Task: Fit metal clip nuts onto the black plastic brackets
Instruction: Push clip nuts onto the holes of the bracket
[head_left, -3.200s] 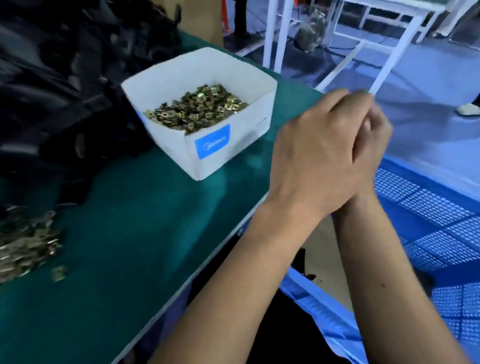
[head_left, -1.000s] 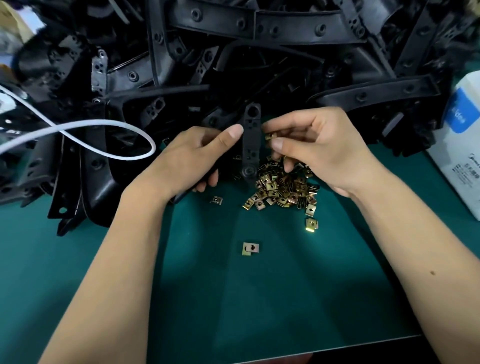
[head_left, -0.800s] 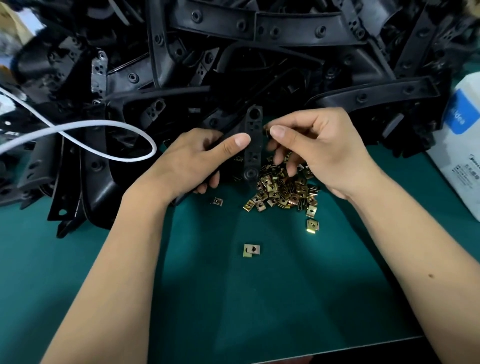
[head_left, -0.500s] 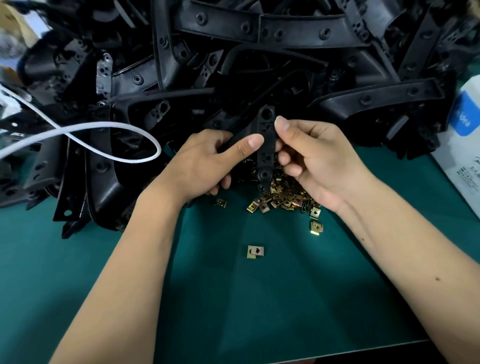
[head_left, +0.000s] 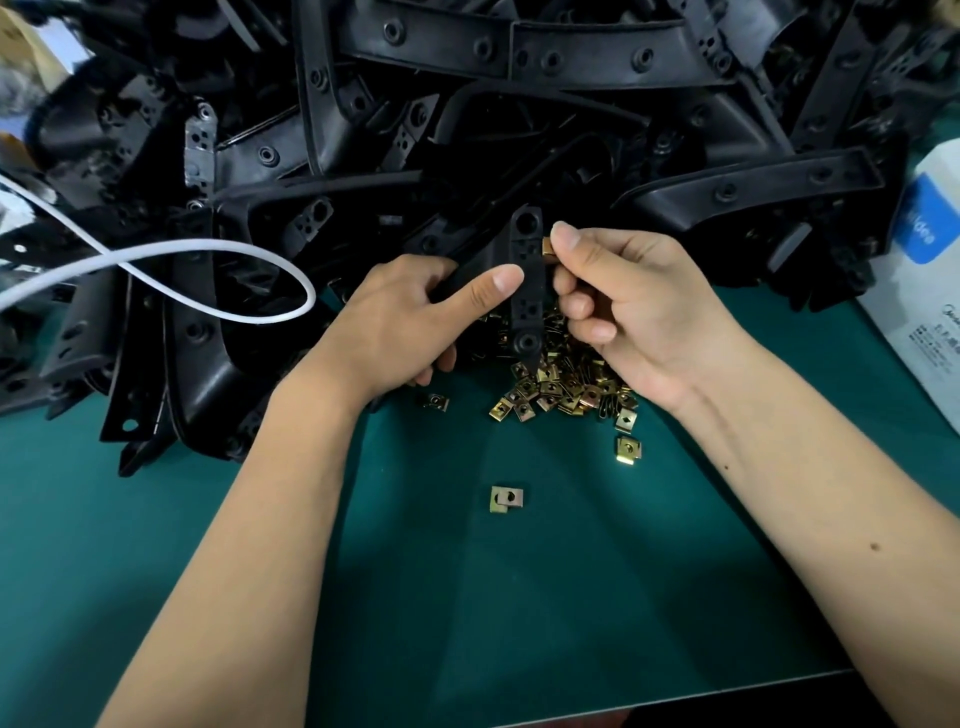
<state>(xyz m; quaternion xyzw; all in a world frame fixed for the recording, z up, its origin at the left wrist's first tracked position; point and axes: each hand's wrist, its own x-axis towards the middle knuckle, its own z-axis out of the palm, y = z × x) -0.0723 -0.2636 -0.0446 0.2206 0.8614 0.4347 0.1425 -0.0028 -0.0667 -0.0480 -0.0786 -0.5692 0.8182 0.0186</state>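
My left hand (head_left: 405, 317) grips a black plastic bracket (head_left: 525, 283), its flat holed end held upright above the table, thumb lying across its left edge. My right hand (head_left: 628, 306) pinches a brass-coloured clip nut (head_left: 547, 246) against the bracket's right edge, near the top hole. Below both hands lies a heap of loose clip nuts (head_left: 563, 387) on the green mat (head_left: 519, 597). Single nuts lie apart from it: one (head_left: 505, 499) in the middle, one (head_left: 628, 449) to the right, one (head_left: 435, 401) by my left wrist.
A big pile of black brackets (head_left: 467, 119) fills the back of the table. A white tube (head_left: 208, 249) loops over its left part. A white carton (head_left: 924, 291) with a blue label stands at the right edge. The table's front edge (head_left: 675, 693) runs along the bottom.
My hands came back from the right of the table to the bracket pile. The bracket has been lifted slightly, and my right hand has brought a clip nut up to its right edge.
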